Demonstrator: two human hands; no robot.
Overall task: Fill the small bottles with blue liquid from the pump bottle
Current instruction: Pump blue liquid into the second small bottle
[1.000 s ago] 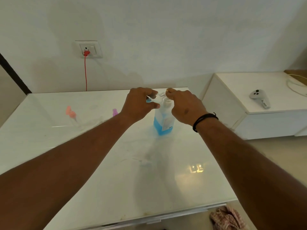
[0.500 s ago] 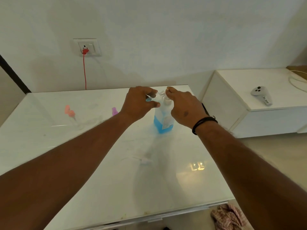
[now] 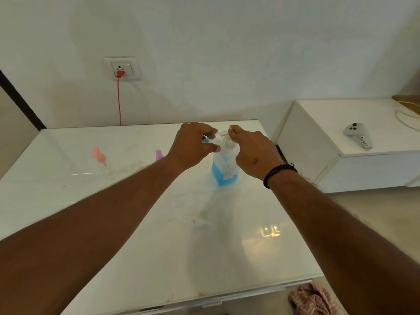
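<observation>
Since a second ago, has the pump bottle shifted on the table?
No. The pump bottle stands at the same spot relative to the table's far right corner; only the camera tilted slightly.

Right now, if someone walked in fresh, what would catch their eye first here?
Probably the two hands meeting mid-table: the left hand holds a small clear bottle at the spout of the clear pump bottle of blue liquid, while the right hand sits on its pump. Next, the red plug and cord on the white wall behind, and the pink-capped small bottle at the table's left.
</observation>
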